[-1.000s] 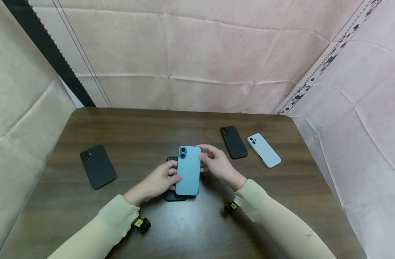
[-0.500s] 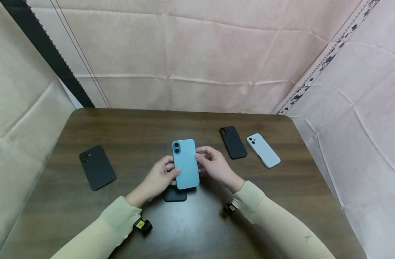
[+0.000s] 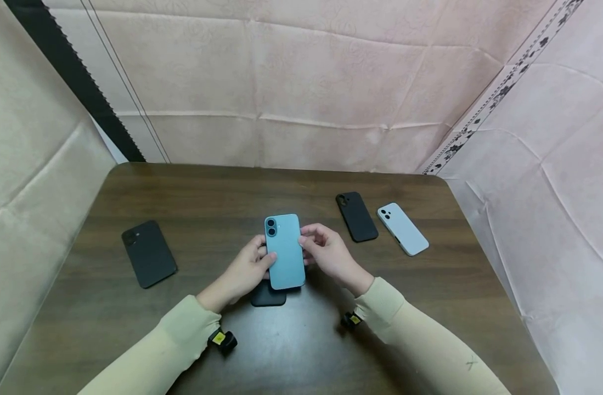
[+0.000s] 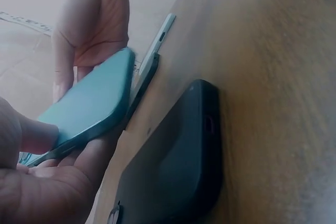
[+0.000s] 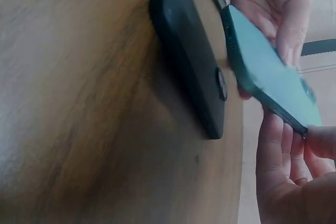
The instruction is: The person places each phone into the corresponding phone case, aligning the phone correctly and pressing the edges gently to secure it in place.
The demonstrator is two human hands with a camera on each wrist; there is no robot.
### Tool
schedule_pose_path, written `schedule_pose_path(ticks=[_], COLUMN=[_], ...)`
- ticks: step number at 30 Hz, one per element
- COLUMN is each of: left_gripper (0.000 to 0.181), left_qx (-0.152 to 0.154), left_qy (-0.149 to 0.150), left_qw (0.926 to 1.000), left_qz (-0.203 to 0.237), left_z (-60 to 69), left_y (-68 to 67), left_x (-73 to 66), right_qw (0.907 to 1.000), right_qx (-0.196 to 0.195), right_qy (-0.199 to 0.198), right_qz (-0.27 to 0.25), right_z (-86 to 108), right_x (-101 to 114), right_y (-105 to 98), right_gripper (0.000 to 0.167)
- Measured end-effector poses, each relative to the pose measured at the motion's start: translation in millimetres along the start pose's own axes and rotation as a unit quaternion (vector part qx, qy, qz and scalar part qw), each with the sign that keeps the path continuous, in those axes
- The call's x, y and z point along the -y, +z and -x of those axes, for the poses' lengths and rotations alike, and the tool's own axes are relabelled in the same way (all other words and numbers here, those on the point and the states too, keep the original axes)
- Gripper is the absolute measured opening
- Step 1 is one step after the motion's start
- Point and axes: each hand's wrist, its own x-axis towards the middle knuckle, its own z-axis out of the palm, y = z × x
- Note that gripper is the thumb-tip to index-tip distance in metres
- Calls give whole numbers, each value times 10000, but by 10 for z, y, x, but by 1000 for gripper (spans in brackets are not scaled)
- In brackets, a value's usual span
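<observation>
Blue phone (image 3: 287, 253), one, frame centre, side edges pinched by left hand (image 3: 246, 269) and right hand (image 3: 329, 252) above one black phone (image 3: 268, 296); second black phone (image 3: 150, 254) left, third black phone (image 3: 357, 217) beside one white phone (image 3: 403, 229) right, tabletop (image 3: 291, 351) running between.

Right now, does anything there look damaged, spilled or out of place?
Nothing stands out: I see no spill or obvious damage. The blue phone is held above a black phone. Leftmost, a dark phone lies angled but flat, as do the black piece and white piece at right.
</observation>
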Motion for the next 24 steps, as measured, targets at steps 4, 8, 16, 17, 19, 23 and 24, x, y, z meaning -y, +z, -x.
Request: schedule_pose_path(ticks=[4,8,16,17,19,23,24], left_gripper=[36,39,44,43,41,38,37], left_qx=[73,169,333,349,366,411,418], left_qy=[-48,-94,-158,-165,-171,-170,-173], left_qw=[10000,9997,9979,9977,9974,9967,9966], left_qz=[19,119,526,559,601,676,687], left_z=[-20,-23,0,5,15,25,24], left_y=[0,1,6,6,6,-1,-5], left_x=[18,40,55,52,46,40,42], right_qw=[9999,9999,9999,9999,9998,9995,9993], right_qx=[51,100,104,108,138,248,288], right_qy=[90,98,68,74,76,76,75], right_qz=[70,31,43,62,112,207,231], right_z=[8,7,13,18,24,34,36], right_x=[-35,-57,-31,-22,-14,1,3], right_y=[-10,-12,13,14,12,-6,-12], right_gripper=[21,22,21,21,21,22,23])
